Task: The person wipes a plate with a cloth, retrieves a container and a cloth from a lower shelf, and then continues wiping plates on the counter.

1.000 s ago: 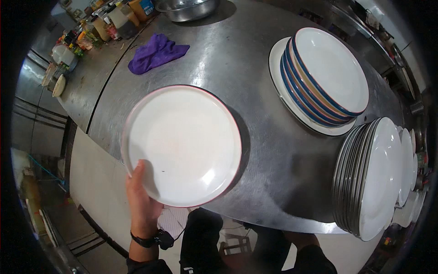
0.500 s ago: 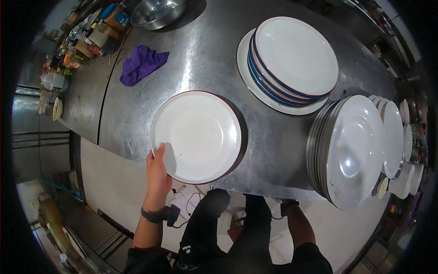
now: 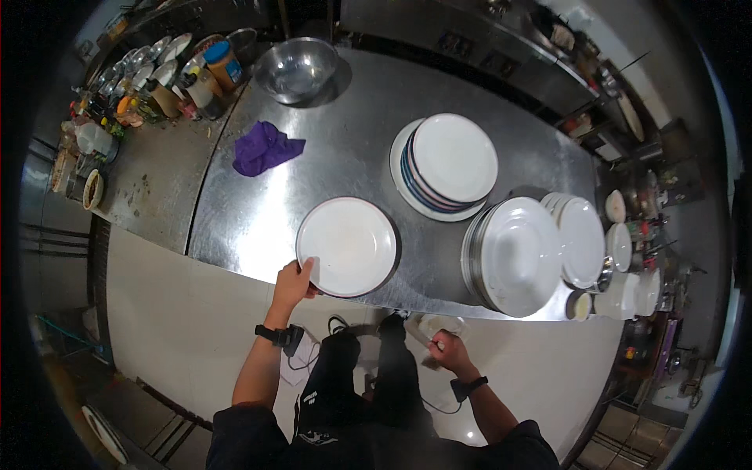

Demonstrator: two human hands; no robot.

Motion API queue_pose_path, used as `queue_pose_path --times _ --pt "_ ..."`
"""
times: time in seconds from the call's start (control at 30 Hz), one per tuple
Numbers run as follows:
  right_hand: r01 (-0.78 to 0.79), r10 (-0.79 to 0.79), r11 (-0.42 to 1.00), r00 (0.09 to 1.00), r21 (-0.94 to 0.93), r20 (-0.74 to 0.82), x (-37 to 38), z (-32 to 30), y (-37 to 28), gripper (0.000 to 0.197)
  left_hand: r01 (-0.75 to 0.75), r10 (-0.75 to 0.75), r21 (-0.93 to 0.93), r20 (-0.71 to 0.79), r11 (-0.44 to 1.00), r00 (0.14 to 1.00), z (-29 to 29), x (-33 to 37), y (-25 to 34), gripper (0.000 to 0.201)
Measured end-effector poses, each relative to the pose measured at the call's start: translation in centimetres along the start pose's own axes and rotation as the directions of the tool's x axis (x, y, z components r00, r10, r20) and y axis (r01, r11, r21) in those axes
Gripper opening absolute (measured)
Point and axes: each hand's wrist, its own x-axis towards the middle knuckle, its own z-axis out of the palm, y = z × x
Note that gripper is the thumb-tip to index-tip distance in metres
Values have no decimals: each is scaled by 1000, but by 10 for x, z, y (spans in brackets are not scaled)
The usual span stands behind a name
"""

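A round white plate (image 3: 347, 245) with a thin dark reddish rim is at the front edge of the steel table. My left hand (image 3: 294, 285) grips its lower left rim, thumb on the upper face and fingers underneath. A shadow borders the plate on the right; whether it touches the tabletop I cannot tell. My right hand (image 3: 452, 350) is beyond the table's front edge, over the floor, with curled fingers that hide anything inside them. To the right of the held plate stands a stack of plates (image 3: 454, 157), dark and pinkish rims showing, on a wider white plate.
A tall stack of white dishes (image 3: 518, 254) stands at the table's right front, beside more white plates (image 3: 582, 243) and small bowls. A purple cloth (image 3: 265, 149) lies crumpled at the left. Behind it is a steel bowl (image 3: 296, 72). Bottles and jars (image 3: 205, 94) crowd the far left.
The view has shifted, so the table looks smaller and farther off. My right hand has come into sight from behind the table edge. My left hand still grips the plate.
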Motion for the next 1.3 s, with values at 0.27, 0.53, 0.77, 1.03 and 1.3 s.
queue_pose_path --times 0.27,0.53,0.77,1.03,1.3 --pt "211 -95 490 977 846 -189 38 -168 -204 87 -237 282 442 -37 865 959 -47 -86 10 40" --pt "-97 228 605 972 790 -56 154 -49 -200 34 -317 350 457 13 831 937 -41 -120 2 34" --pt "228 -241 970 930 -80 -276 253 -6 -209 32 -196 232 205 -175 959 957 7 -75 -10 45" --pt "476 -452 719 874 -506 181 235 53 -199 10 172 -149 -510 87 843 985 43 -27 -7 33" --pt "427 -491 711 870 -558 39 294 13 -191 12 88 -45 -525 95 847 994 42 -22 5 31"
